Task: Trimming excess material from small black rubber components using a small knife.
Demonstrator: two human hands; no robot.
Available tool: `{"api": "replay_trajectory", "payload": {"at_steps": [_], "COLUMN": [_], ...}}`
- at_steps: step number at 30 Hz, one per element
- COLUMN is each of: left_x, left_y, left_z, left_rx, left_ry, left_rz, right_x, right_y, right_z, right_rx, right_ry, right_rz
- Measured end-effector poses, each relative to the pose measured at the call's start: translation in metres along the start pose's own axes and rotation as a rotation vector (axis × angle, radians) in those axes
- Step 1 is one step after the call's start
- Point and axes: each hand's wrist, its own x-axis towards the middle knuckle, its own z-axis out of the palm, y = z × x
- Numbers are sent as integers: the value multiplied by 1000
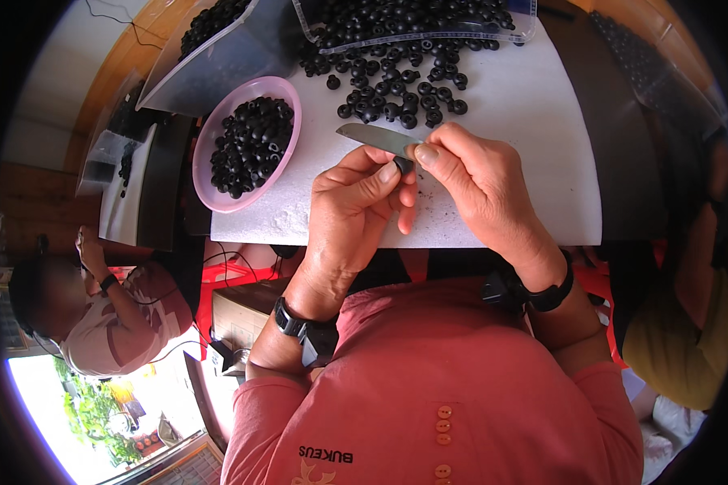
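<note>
Over the white table's near part, my left hand pinches a small black knobbed part between thumb and fingers. My right hand is closed on a small knife; its handle is mostly hidden in the fingers. The blade points left, just above the left fingers and close to the black part. Whether the edge touches the part cannot be made out. Beyond the hands lies a loose pile of similar black parts. Left of them, a pink bowl holds many more.
At the far edge, a clear plastic bin full of black parts lies with its mouth towards me. Another translucent bin stands behind the bowl. Dark crumbs and white specks dot the white tabletop. People sit at left and right.
</note>
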Motion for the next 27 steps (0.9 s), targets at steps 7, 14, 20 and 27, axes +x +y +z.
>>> {"api": "replay_trajectory", "payload": {"at_steps": [7,14,20,27], "left_x": [0,-2,-1,-1], "left_y": [0,0,0,1], "left_z": [0,-1,0,1], "left_rx": [-13,-3,4,17], "left_ry": [6,12,12,2], "left_rz": [-1,-11,-8,-13], "right_x": [0,0,0,1], "right_y": [0,-3,-3,-4], "right_z": [1,1,0,-1], "right_rx": [4,-11,-29,-17], "right_ry": [14,4,-9,-13], "right_rz": [-33,-15,-23,-12]}}
